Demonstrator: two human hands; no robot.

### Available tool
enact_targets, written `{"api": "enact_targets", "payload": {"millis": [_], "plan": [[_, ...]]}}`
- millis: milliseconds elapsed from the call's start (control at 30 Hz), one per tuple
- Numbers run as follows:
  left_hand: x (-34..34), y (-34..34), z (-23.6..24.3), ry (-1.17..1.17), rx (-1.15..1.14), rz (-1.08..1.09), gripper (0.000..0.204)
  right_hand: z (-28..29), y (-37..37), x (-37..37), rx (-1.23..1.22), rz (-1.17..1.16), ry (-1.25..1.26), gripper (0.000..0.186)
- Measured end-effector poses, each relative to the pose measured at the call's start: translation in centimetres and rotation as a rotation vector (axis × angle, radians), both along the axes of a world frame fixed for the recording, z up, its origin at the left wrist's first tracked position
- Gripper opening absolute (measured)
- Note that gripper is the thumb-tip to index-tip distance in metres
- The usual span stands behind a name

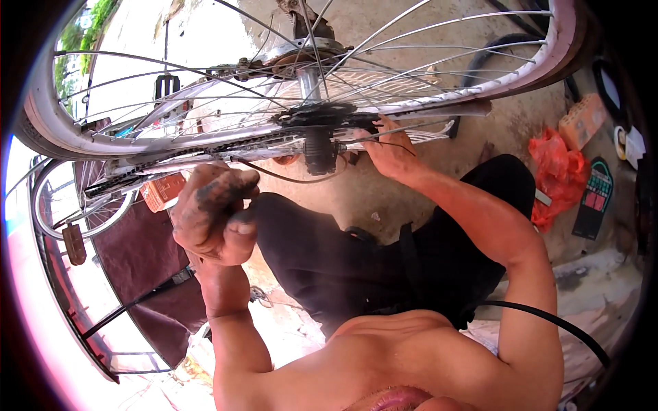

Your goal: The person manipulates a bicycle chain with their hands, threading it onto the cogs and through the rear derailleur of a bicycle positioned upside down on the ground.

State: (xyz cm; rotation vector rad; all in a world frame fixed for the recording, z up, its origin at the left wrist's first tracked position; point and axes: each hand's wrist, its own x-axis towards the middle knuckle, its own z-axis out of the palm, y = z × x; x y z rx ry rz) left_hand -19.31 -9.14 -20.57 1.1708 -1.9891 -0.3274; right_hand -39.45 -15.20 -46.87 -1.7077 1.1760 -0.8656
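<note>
Left hand: your left hand (216, 216) is raised near the wheel's near edge, toward its left side, fingers curled in to the thumb with a narrow gap, dark smears across them; whether anything is pinched there, I cannot tell.
Left arm: your forearm stands almost upright below the hand.
Right hand: your right hand (391, 151) reaches to the right edge of the sprockets, fingertips partly hidden; I cannot tell whether they grip or only touch.
Right arm: your elbow juts out to the right, and your forearm slants inward above your knee.
Wheel: the wheel (563, 34) spans the view ahead of you, its spokes running to the hub.
Sprockets: the dark sprockets (325, 116) sit at its middle, between your hands.
Cable: a thin cable (293, 180) bows below them, one end close to your left fingers.
Floor: right of your knee, a red bag (556, 171) lies near a brick (581, 122).
</note>
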Motion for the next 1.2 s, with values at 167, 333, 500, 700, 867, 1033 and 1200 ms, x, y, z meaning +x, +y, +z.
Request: {"api": "enact_targets", "payload": {"millis": [167, 333, 500, 700, 867, 1033, 1200], "plan": [[1.1, 1.3, -2.6, -0.184, -0.061, -0.074, 0.028, 1.6, 0.2, 0.6, 0.152, 0.005, 0.012, 0.037], [1.1, 1.4, -4.0, -0.240, -0.090, -0.075, 0.030, -1.5, 0.7, 0.0, -0.105, 0.063, 0.211, 0.037], [1.4, 1.7, -4.7, -0.388, -0.033, -0.071, 0.033, -1.8, 0.8, 0.7, -0.177, 0.007, 0.074, 0.034], [0.3, 2.6, -5.3, -0.370, -0.023, -0.011, 0.033, -2.2, 0.9, 0.1, -0.164, 0.056, 0.113, 0.028], [-1.0, 3.5, -5.7, -0.314, -0.004, 0.014, 0.033, -4.4, 0.9, 0.5, -0.218, 0.069, 0.117, 0.021], [-1.5, 3.7, -6.5, -0.268, 0.008, 0.014, 0.037, -8.3, 0.6, 0.9, -0.372, 0.122, 0.464, 0.022], [-1.8, 3.3, -6.9, -0.199, 0.007, 0.020, 0.038, -9.5, 0.7, 0.6, -0.558, 0.119, 0.531, 0.023]]}}
